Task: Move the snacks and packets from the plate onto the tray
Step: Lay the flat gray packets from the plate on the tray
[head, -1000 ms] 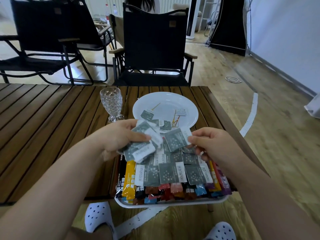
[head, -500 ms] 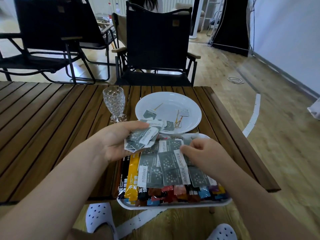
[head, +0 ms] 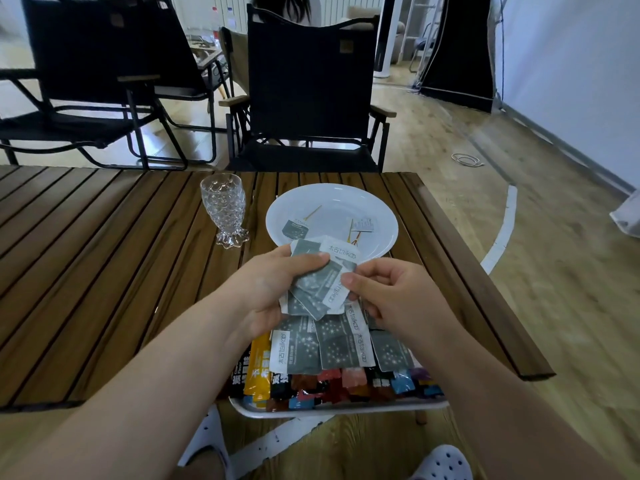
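Grey packets (head: 317, 287): sheaf gripped in left hand (head: 277, 289) above tray (head: 346, 409), held as stock; right hand (head: 391, 296) pinches one edge, seemingly to deal it onto the rows; two more lie on plate (head: 382, 213)

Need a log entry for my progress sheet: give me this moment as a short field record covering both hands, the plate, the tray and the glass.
left hand: grips a bunch of packets above the tray's far end
right hand: pinches the edge of that bunch
plate: white, beyond the tray; holds one dark packet, one pale packet, thin sticks
tray: white, overhanging the table at its near edge; grey packets laid over coloured snack sachets
glass: upright, left of the plate
task: unfinished, plate not yet emptied
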`<state>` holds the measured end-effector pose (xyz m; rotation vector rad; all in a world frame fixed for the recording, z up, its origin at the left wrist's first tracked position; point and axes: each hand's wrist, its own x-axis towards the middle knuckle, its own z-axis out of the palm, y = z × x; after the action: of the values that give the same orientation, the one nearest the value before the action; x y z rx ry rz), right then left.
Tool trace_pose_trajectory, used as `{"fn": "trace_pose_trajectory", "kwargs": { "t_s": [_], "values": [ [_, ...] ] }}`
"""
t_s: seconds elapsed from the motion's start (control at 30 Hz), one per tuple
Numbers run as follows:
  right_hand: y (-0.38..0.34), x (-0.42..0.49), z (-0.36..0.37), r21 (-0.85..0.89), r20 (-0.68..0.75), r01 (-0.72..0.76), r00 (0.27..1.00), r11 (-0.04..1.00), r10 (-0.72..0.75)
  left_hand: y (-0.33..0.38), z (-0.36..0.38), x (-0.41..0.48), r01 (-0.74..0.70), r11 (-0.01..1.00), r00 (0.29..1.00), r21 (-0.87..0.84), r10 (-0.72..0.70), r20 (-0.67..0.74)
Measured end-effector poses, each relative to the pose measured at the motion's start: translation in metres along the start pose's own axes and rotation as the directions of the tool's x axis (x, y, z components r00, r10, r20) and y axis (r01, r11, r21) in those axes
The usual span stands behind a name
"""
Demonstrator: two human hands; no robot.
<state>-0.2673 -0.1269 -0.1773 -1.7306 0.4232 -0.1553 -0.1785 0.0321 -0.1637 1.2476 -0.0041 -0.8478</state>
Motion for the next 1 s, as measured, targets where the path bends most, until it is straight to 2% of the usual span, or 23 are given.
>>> {"fn": "trace_pose_trajectory", "kwargs": {
  "t_s": [0.13,0.37,0.53,0.63,0.77,0.87,0.93,1.0],
  "values": [
    [0.001,-0.001,-0.004,0.009,-0.026,0.036,0.999,0.999,-0.035,-0.002,-0.002,0.001,0.063,0.997,0.998,-0.045,-0.064,-0.023],
    [0.000,0.000,-0.005,-0.129,-0.138,0.141,0.978,0.982,-0.158,-0.001,-0.001,0.002,0.111,0.990,0.992,-0.085,-0.116,-0.052],
    [-0.001,-0.002,-0.006,-0.123,-0.133,0.198,0.968,0.973,-0.213,-0.002,-0.002,0.003,0.134,0.988,0.989,-0.075,-0.138,-0.052],
    [-0.001,-0.001,-0.008,-0.134,-0.159,0.197,0.963,0.971,-0.217,-0.001,-0.003,0.003,0.140,0.987,0.990,-0.078,-0.142,-0.020],
    [0.000,0.001,-0.008,0.008,-0.183,0.112,0.977,0.994,-0.109,-0.001,-0.004,0.001,0.113,0.993,0.988,-0.015,-0.111,0.103],
    [-0.002,0.002,-0.009,0.039,-0.205,0.083,0.976,0.996,-0.073,-0.003,-0.003,0.001,0.097,0.994,0.982,0.059,-0.105,0.159],
    [-0.002,0.002,-0.009,0.009,-0.233,0.107,0.967,0.994,-0.102,-0.004,-0.004,0.002,0.086,0.994,0.983,0.069,-0.096,0.156],
    [-0.002,0.002,-0.011,-0.120,-0.282,0.157,0.941,0.980,-0.185,-0.003,-0.006,0.002,0.064,0.994,0.982,0.085,-0.078,0.174]
  ]
}}
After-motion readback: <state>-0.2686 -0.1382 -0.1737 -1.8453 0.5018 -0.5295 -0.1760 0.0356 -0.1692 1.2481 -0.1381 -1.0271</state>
